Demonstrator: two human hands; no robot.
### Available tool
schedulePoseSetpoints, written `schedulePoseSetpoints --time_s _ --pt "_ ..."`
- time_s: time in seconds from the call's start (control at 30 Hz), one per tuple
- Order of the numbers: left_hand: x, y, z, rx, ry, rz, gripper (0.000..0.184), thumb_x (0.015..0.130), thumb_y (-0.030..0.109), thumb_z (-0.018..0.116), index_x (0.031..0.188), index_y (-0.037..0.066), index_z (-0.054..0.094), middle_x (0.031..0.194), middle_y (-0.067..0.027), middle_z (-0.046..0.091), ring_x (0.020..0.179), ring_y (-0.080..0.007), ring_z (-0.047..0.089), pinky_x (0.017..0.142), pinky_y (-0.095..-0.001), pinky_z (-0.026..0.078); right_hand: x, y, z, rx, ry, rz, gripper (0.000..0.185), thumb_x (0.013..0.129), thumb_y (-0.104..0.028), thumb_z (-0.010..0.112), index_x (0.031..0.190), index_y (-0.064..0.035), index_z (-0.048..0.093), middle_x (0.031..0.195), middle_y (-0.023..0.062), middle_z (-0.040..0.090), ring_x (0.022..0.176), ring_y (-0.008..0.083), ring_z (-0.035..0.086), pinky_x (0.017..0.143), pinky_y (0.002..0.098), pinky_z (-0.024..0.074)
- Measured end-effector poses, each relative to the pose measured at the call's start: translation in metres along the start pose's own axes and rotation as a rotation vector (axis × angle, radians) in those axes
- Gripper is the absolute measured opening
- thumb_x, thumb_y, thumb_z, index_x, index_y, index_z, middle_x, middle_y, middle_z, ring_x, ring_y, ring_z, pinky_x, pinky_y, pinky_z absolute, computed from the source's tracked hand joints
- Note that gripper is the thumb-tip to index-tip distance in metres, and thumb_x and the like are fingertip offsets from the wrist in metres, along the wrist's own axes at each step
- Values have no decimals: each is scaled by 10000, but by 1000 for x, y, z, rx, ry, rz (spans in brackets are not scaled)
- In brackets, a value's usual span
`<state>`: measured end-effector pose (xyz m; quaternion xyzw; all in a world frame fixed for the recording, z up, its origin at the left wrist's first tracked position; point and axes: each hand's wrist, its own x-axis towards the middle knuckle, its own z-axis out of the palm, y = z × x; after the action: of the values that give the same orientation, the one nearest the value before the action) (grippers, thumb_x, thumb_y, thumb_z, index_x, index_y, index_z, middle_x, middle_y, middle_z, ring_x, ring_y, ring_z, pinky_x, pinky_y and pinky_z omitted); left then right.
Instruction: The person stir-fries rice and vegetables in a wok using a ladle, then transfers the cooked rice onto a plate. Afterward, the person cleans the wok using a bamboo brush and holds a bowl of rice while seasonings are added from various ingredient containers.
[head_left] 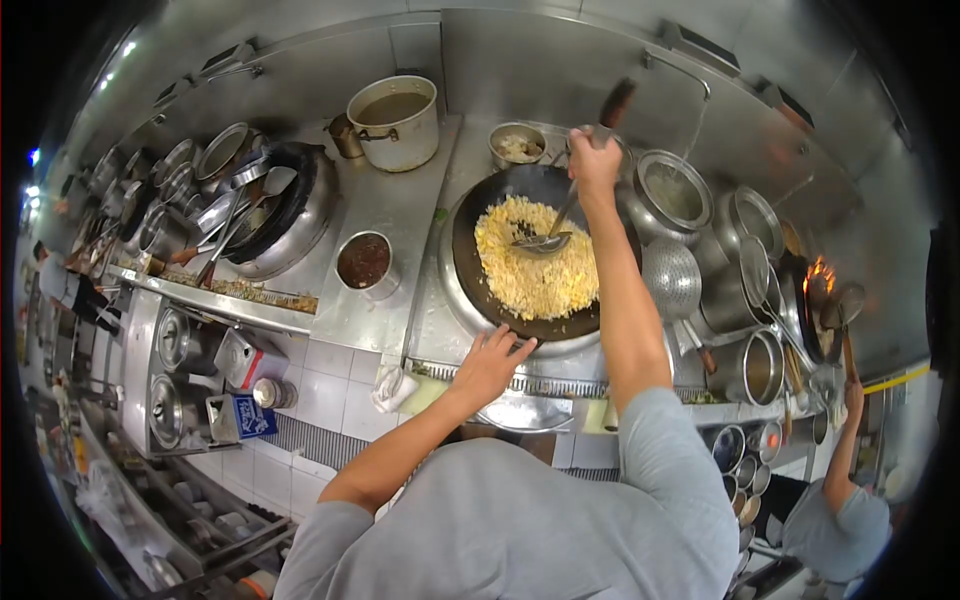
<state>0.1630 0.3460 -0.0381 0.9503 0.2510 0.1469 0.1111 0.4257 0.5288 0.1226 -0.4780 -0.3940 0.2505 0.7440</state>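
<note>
A black wok (480,285) on the stove holds fried rice (525,280) with yellow egg bits. My right hand (594,165) grips the handle of a metal ladle (545,242), its dark handle end sticking up above the fist. The ladle's bowl rests in the rice. My left hand (490,362) lies at the wok's near rim with fingers spread, their tips touching the edge. Left of the wok stands a metal container of dark red-brown sauce (365,262). Behind it, a metal bowl (518,146) holds pale chopped food.
A large pot of liquid (393,122) stands at the back left. On the right are a perforated skimmer (671,280) and a strainer over a pot (674,194). Another wok with utensils (270,210) sits far left. A co-worker (835,520) works at the far right near flames (820,275).
</note>
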Motion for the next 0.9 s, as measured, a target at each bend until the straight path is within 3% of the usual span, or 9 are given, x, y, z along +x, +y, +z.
schedulePoseSetpoints --time_s 0.07,0.1,0.23,0.3,0.4,0.6,0.73,0.83,0.9 --pt "2 2 -12 -30 36 -16 608 844 91 602 1431 147 453 1233 -167 538 1292 -352 444 1025 -516 380 -6 2 -8 96 25 -176 202 914 -94 611 773 -74 467 536 -15 466 387 79 421 364 277 338" --pt "-4 7 -14 -66 55 -18 602 847 85 587 1431 147 454 1215 -169 546 1282 -352 455 1009 -508 394 -12 16 -5 147 66 -27 198 907 -84 623 779 -67 473 544 -13 475 394 83 427 371 265 341" --pt "-2 6 -7 14 -58 -53 636 850 169 644 1447 154 426 1292 -139 503 1307 -320 421 974 -460 416 -6 26 -8 -153 -2 -2 140 888 -102 651 798 -36 566 577 -7 526 466 82 472 465 268 392" --pt "5 4 -9 18 -42 -61 640 845 159 643 1448 156 427 1292 -138 501 1300 -317 426 952 -452 425 -7 28 -27 -148 47 -260 158 868 -144 671 791 -23 602 601 -5 547 522 78 491 517 276 406" --pt "-1 10 -10 2 -22 -28 661 824 131 643 1449 160 427 1274 -135 502 1279 -311 441 904 -434 442 -21 30 -24 -317 -113 -204 184 850 -140 680 763 -9 583 620 7 555 570 80 502 549 288 413" --pt "2 6 5 -27 -8 -13 692 798 63 620 1456 147 421 1289 -139 497 1299 -313 425 876 -467 458 -41 -1 -88 -465 -15 -199 194 861 -101 674 745 -22 540 635 17 548 565 91 501 541 305 412" --pt "3 4 7 -54 -59 -35 696 823 121 644 1471 137 390 1295 -161 488 1307 -349 409 945 -476 439 -75 -23 -103 -388 115 -220 223 927 -57 587 749 -73 452 526 -9 452 399 75 410 384 232 323" --pt "1 0 14 -39 -33 -6 713 807 123 657 1469 137 394 1272 -153 492 1303 -343 409 940 -474 443 -89 -34 -109 -153 -27 -179 248 946 -63 573 750 -82 422 516 -8 398 399 81 358 388 252 315" --pt "5 -5 14 -52 -43 -5 696 803 112 659 1455 132 414 1257 -135 500 1271 -334 431 929 -465 450 -128 -64 -93 82 111 -177 281 955 -81 573 746 -98 386 524 -12 345 416 90 312 413 283 313"
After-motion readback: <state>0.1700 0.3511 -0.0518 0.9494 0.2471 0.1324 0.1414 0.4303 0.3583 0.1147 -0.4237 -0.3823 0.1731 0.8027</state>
